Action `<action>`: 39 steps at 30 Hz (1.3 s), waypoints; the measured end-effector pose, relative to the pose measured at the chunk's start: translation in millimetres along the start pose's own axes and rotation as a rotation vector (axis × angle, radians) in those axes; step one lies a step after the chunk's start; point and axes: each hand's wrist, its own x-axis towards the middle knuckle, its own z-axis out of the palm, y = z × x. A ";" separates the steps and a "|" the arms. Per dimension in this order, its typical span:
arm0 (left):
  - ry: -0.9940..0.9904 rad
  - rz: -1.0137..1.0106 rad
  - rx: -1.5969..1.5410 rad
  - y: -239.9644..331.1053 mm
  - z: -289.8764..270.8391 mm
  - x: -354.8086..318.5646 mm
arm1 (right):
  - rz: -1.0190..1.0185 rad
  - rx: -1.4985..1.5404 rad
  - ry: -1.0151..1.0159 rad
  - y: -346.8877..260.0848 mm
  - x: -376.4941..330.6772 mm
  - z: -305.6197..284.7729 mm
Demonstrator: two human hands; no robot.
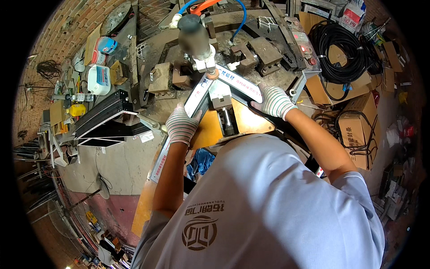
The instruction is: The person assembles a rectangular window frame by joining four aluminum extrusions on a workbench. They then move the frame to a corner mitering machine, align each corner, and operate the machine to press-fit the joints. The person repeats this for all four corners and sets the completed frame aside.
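Two long frame profiles with white printed film meet in a corner on a metal machine. My left hand (182, 125), in a striped knit glove, is closed around the left profile (195, 99), which runs back under my left forearm. Gripping the right profile (239, 85) near its outer part is my gloved right hand (275, 102). Above the corner stands a dark upright cylinder (195, 38) with a copper-coloured round foot (212, 75) at or just over the profiles; contact is hard to judge. Inside the corner sits a steel block (221, 102) between yellow plates (253, 119).
Heavy steel blocks (265, 51) flank the corner on the machine bed. At the right are a black cable coil (342, 51) and a cardboard box (358, 130). Black frame pieces (104, 112), a white jug (99, 80) and a yellow bottle (77, 110) stand at the left.
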 end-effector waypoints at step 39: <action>0.284 0.212 -0.588 -3.4 15.1 1.6 | 0.029 0.023 -0.035 -3.8 -12.5 -20.8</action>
